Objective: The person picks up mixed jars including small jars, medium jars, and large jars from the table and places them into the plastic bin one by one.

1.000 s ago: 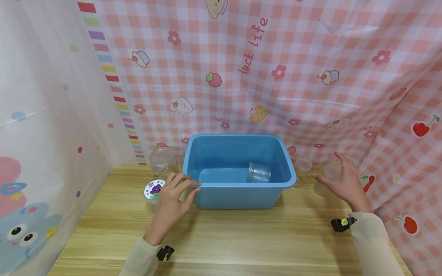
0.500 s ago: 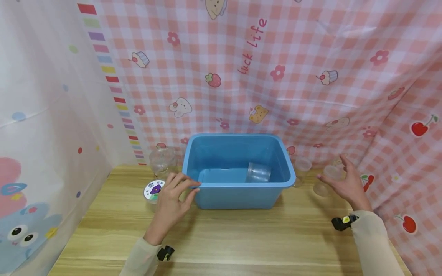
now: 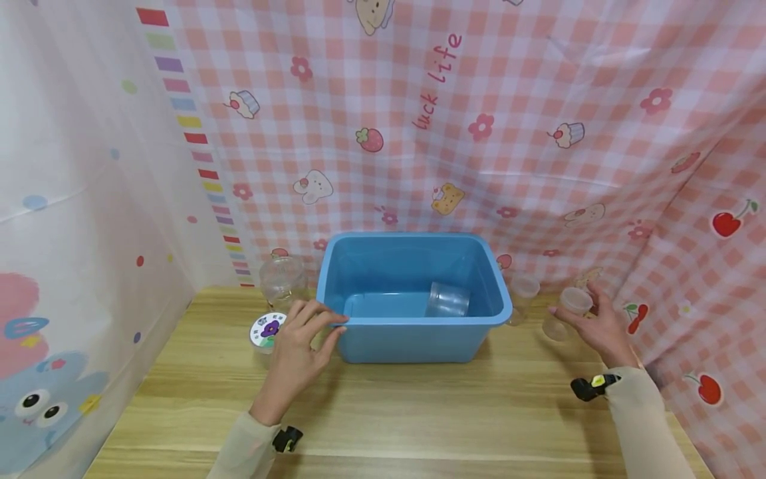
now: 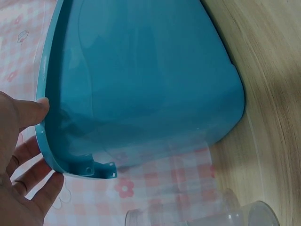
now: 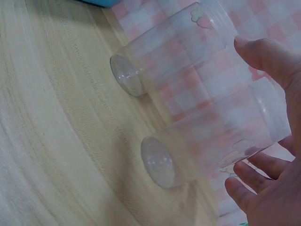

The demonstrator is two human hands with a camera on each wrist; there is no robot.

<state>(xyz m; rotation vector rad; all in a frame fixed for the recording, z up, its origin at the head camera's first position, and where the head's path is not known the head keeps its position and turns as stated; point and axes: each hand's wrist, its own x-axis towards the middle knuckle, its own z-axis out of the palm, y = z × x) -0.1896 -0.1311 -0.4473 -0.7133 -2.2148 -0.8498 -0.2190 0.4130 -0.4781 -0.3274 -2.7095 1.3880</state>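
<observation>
A blue plastic bin (image 3: 407, 342) stands mid-table with a clear plastic jar (image 3: 449, 301) lying on its side inside. My left hand (image 3: 302, 352) grips the bin's front left corner, thumb (image 4: 35, 110) and fingers on opposite sides of the rim. To the right of the bin, two clear jars stand upright: one near the bin (image 3: 524, 289) and another (image 3: 574, 303) farther right. Around the top of the farther jar (image 5: 216, 136), my right hand (image 3: 601, 329) is spread, its thumb (image 5: 256, 52) visibly apart from the jar and its fingers close along the other side.
Left of the bin stand a jar with a purple-flower label on its lid (image 3: 267, 329) and a larger clear jar (image 3: 283, 279) behind it. Checked pink cloth (image 3: 383, 166) hangs right behind the wooden table (image 3: 419, 419).
My right hand has shifted slightly, then lowered around the far right jar, thumb and fingers drawing nearer its lid. The left hand stays at the bin's rim.
</observation>
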